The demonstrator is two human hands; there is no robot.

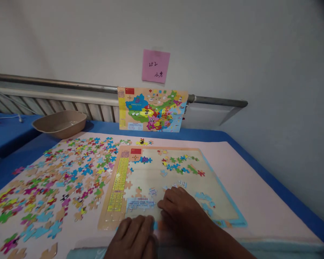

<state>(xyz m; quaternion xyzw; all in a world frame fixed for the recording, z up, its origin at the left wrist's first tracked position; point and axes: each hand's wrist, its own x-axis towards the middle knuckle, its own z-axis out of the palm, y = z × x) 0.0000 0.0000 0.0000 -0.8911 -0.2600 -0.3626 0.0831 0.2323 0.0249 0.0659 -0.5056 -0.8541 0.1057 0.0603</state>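
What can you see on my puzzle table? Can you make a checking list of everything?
Surface: pink mat over a blue table cover.
Job's things: puzzle board, partly filled, yellow strip down its left side; loose puzzle pieces spread to its left; picture guide propped against the wall.
Clutter: tan bowl at the back left.
Hands: left hand rests palm down on the board's near edge; right hand lies on the board, fingertips on small pieces.
Cables: thin white cord at far left.
Surroundings: white wall, pink note, grey pipe, radiator.
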